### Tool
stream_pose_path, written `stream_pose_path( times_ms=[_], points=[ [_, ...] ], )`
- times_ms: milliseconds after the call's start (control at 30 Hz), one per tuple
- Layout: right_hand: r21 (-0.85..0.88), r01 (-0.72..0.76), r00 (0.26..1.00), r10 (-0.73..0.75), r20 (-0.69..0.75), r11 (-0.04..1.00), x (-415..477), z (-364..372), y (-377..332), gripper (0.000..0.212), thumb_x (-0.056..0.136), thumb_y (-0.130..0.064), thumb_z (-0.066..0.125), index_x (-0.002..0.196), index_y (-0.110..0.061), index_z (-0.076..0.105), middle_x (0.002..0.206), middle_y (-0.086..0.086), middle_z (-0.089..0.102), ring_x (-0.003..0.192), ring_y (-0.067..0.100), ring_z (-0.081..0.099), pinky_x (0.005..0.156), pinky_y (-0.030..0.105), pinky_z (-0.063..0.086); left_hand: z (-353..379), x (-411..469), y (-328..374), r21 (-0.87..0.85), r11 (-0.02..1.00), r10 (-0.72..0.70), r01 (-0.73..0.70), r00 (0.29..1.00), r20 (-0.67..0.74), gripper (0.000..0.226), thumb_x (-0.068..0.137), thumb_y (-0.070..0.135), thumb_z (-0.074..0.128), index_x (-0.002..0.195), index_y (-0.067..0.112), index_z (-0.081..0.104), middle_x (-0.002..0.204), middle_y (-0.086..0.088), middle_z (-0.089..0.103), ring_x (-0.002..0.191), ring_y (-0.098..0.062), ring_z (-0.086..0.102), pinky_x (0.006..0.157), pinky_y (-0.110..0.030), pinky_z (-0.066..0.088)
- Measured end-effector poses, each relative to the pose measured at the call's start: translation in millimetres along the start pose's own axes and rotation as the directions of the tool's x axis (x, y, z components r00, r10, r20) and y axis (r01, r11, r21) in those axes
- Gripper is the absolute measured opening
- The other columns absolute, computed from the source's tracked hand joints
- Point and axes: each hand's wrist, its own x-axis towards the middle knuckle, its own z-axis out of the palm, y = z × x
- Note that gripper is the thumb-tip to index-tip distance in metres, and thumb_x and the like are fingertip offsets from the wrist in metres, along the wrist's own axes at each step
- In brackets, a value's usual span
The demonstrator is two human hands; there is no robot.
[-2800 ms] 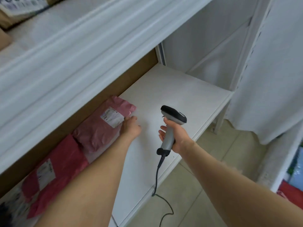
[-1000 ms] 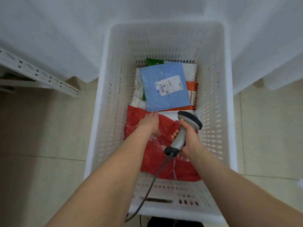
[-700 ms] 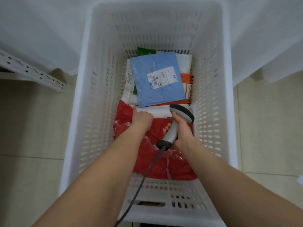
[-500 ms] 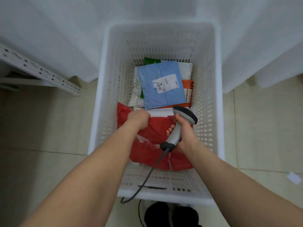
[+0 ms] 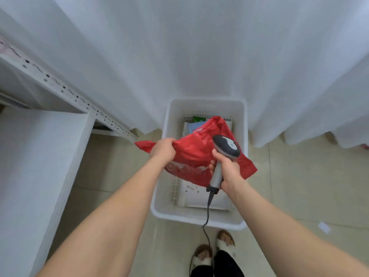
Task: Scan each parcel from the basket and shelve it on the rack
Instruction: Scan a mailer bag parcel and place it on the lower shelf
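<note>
Head view, looking down past both forearms at a parcel held over its basket.

1. Red parcel [image 5: 197, 154]: a soft plastic mailer, lifted clear of the basket [image 5: 207, 105] and hanging above its open top. It sags and creases, so it probably has to be pulled flat before a code can be read.
2. Left hand [image 5: 163, 149]: the fingers [image 5: 169, 143] are curled tightly round the bunched upper-left edge of the parcel and carry its whole weight. A corner of the mailer sticks out past the fist on the left.
3. Right hand [image 5: 227, 170]: the fingers are wrapped round the grey handle of the scanner [image 5: 225, 148]. Its dark head is raised in front of the parcel's right half, seemingly ready to be aimed.
4. Cable [image 5: 207, 212]: it drops from the handle base across the near rim of the basket to the floor [image 5: 299, 186]. It may snag there on the way to the rack.
5. No shipping label can be made out on the face turned up, so the scan appears not yet done. The parcel likely needs turning first.
6. More parcels lie in the basket, among them a green one [image 5: 198, 118] and a white one [image 5: 199, 196].
7. Rack shelf [image 5: 40, 156]: it stands to the left, near the basket, and is the parcel's destination once scanned.
8. White curtain [image 5: 199, 56]: it hangs behind the basket.
</note>
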Motion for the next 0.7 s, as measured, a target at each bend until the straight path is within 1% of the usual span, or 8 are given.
stream_pose_path(
  times_ms=[167,233,333,400,500,567,633,700],
  points=[
    [0.176,-0.029,0.998,0.019,0.061,0.984,-52,25,-36,0.023,0.087,-0.024,0.072,0.074,-0.010,0.059,0.049,0.000,0.056,0.046,0.011,0.054,0.050,0.023,0.048,-59,-26,28,-0.102,0.995,-0.028,0.021,0.997,-0.069,0.037,0.092,0.011,0.045,0.115,0.029,0.068,0.115,-0.011,0.068,0.108,-0.033,0.061,0.086,-0.034,0.048],
    [0.173,-0.011,0.997,-0.001,0.072,0.985,-69,32,-45,0.024,0.087,-0.025,0.072,0.073,-0.010,0.060,0.050,0.000,0.057,0.050,0.012,0.055,0.054,0.025,0.048,-77,-37,38,-0.117,0.993,-0.006,-0.004,0.996,-0.085,0.039,0.092,0.011,0.043,0.116,0.031,0.067,0.116,-0.009,0.068,0.107,-0.032,0.061,0.085,-0.034,0.048],
    [0.126,0.019,0.995,-0.031,0.098,0.992,-98,41,-56,0.023,0.087,-0.025,0.073,0.077,-0.008,0.063,0.059,0.002,0.060,0.058,0.015,0.058,0.059,0.027,0.051,-104,-57,48,-0.162,0.986,0.016,-0.033,0.994,-0.109,0.042,0.092,0.012,0.040,0.117,0.033,0.066,0.115,-0.003,0.068,0.106,-0.030,0.062,0.084,-0.033,0.050],
    [0.119,0.040,0.991,-0.055,0.123,0.992,-118,49,-60,0.022,0.088,-0.025,0.072,0.079,-0.007,0.063,0.065,0.004,0.061,0.061,0.015,0.059,0.061,0.028,0.051,-121,-71,51,-0.216,0.974,0.042,-0.070,0.991,-0.128,0.041,0.091,0.012,0.041,0.115,0.033,0.067,0.113,-0.002,0.069,0.103,-0.028,0.064,0.087,-0.036,0.052],
    [0.131,0.063,0.985,-0.083,0.149,0.989,-149,61,-62,0.023,0.087,-0.026,0.073,0.078,-0.008,0.063,0.067,0.004,0.060,0.061,0.016,0.059,0.061,0.029,0.052,-146,-93,52,-0.262,0.957,0.081,-0.122,0.983,-0.162,0.037,0.092,0.015,0.044,0.115,0.030,0.068,0.116,-0.003,0.069,0.109,-0.028,0.061,0.094,-0.039,0.049],
    [0.138,0.084,0.980,-0.107,0.166,0.987,-171,67,-60,0.023,0.086,-0.026,0.074,0.075,-0.009,0.061,0.065,0.003,0.059,0.059,0.016,0.058,0.061,0.030,0.051,-162,-113,51,-0.282,0.946,0.111,-0.163,0.975,-0.191,0.035,0.093,0.013,0.045,0.116,0.025,0.069,0.118,-0.006,0.068,0.111,-0.028,0.059,0.094,-0.034,0.047],
    [0.140,0.097,0.975,-0.123,0.186,0.985,-194,72,-56,0.024,0.085,-0.026,0.074,0.075,-0.010,0.060,0.063,0.002,0.058,0.056,0.015,0.056,0.059,0.029,0.050,-176,-134,48,-0.307,0.927,0.156,-0.217,0.965,-0.213,0.035,0.094,0.008,0.044,0.116,0.020,0.069,0.118,-0.007,0.068,0.113,-0.026,0.059,0.086,-0.024,0.043],
    [0.142,0.108,0.972,-0.135,0.194,0.984,-215,74,-53,0.023,0.085,-0.027,0.074,0.078,-0.010,0.061,0.062,0.001,0.057,0.055,0.015,0.056,0.058,0.029,0.050,-190,-157,46,-0.320,0.915,0.182,-0.244,0.960,-0.213,0.034,0.096,0.008,0.044,0.117,0.018,0.068,0.120,-0.005,0.067,0.114,-0.023,0.058,0.077,-0.019,0.037]
  ],
)
